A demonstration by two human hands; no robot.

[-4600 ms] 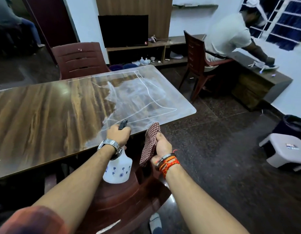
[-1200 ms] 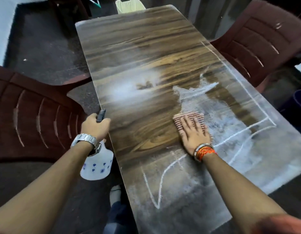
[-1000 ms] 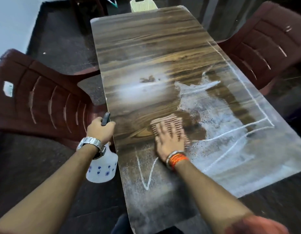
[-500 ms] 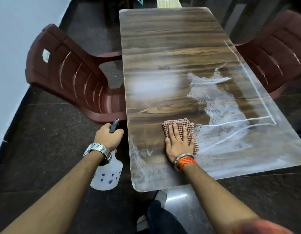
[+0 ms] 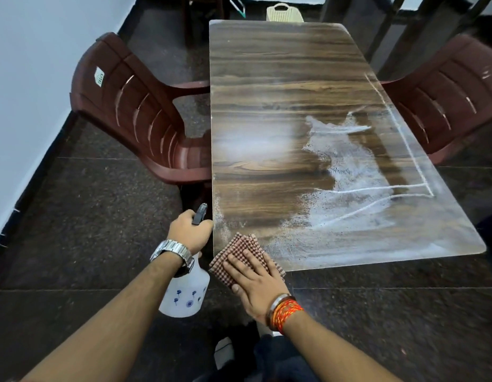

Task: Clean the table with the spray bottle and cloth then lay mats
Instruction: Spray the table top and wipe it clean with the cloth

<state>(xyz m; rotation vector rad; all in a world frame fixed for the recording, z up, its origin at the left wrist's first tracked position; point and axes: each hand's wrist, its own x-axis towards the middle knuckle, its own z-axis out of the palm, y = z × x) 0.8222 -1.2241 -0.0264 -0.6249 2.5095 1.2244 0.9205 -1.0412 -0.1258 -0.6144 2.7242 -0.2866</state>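
A long wood-grain table (image 5: 280, 78) runs away from me, with white powdery smears and chalk-like lines over its near right part. My right hand (image 5: 255, 282) lies flat, fingers spread, on a folded red-and-white checked cloth (image 5: 239, 250) at the table's near left corner, partly over the edge. My left hand (image 5: 189, 234) grips the neck and trigger of a white spray bottle (image 5: 184, 295) with blue flower prints, which hangs below the table's left edge. No mats are in view.
A maroon plastic chair (image 5: 134, 114) stands against the table's left side and another (image 5: 454, 97) on the right. A cream plastic item (image 5: 284, 12) sits beyond the far end. A white wall runs along the left. Dark stone floor surrounds me.
My right hand has dragged the cloth toward me to the near left corner, wiping away the white marks there. The view has pulled back. The bottle stays in my left hand.
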